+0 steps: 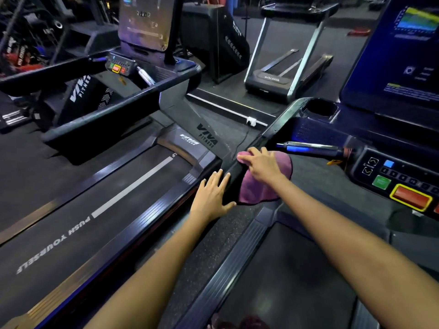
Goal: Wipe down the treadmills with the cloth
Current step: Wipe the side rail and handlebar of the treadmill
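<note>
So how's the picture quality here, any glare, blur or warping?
Head view: dim gym light, blue glare from the screen; wide-angle warping bends the handrail; far machines soft; right hand on the pink cloth and left hand fairly sharp.

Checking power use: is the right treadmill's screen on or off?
On: the treadmill screen glows blue and shows a coloured graph and lines of text.

You're in a gym: treadmills (133, 186) in rows, lit consoles (401, 55), and a weight rack (21, 48) behind.
</note>
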